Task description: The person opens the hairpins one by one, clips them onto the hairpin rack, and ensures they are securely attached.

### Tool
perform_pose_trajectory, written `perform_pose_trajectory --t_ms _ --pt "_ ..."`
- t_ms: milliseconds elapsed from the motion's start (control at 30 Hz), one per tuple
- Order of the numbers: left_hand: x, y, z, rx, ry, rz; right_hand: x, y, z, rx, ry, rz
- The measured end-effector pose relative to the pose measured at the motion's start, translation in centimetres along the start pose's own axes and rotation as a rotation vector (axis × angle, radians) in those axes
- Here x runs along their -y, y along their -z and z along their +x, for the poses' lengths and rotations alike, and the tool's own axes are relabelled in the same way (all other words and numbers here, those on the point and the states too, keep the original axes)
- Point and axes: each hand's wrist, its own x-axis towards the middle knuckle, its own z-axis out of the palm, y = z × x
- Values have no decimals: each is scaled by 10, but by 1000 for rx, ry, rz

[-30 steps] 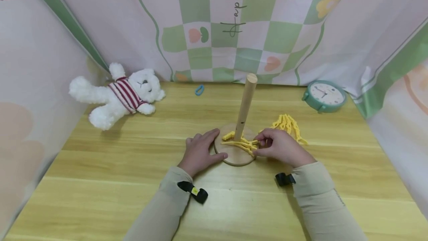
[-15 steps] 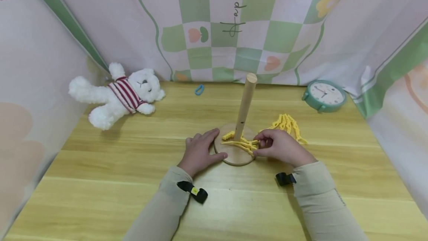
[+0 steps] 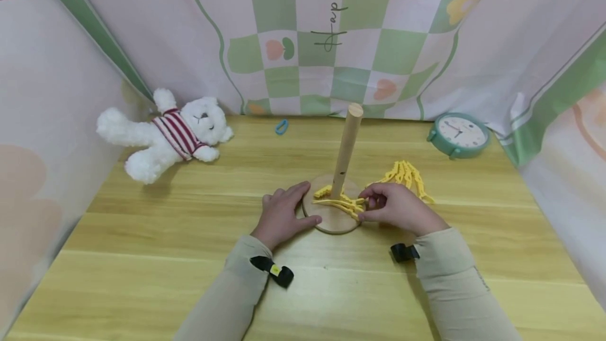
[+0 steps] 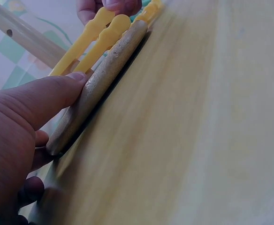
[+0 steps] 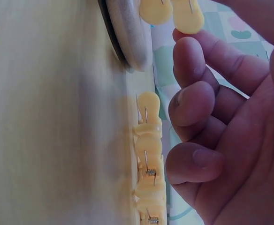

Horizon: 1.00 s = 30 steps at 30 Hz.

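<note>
A wooden stand with a round base (image 3: 333, 225) and an upright post (image 3: 347, 146) stands before me in the head view. My left hand (image 3: 282, 216) holds the base's left side, thumb on its near edge and fingers along the rim. Several yellow alligator hair clips (image 3: 342, 205) lie on the base around the post's foot. My right hand (image 3: 397, 208) pinches the end of one hair clip (image 5: 188, 16) at the base's right edge; its other fingers are curled, as the right wrist view shows. The post partly hides some clips.
More yellow hair clips (image 3: 404, 172) lie in a fanned row behind my right hand, with metal springs visible in the right wrist view. A white plush bear (image 3: 175, 136), a small blue ring-shaped piece (image 3: 281, 127) and a green clock (image 3: 459, 136) sit towards the table's back.
</note>
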Motion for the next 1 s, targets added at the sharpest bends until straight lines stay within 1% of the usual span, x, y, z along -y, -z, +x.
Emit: perform_pose_trajectory --t_ms 233,533,767,1000 --pt "0 -1 0 -11 1 -13 -7 8 -5 -8 -10 9" --pt "2 -4 2 -71 26 -64 -20 28 -12 -40 -47 -33" --pt "2 -4 3 -84 51 -72 -40 45 -20 -90 -99 -35" --pt "0 -3 3 -78 44 -62 -65 59 -32 -157 -129 -42"
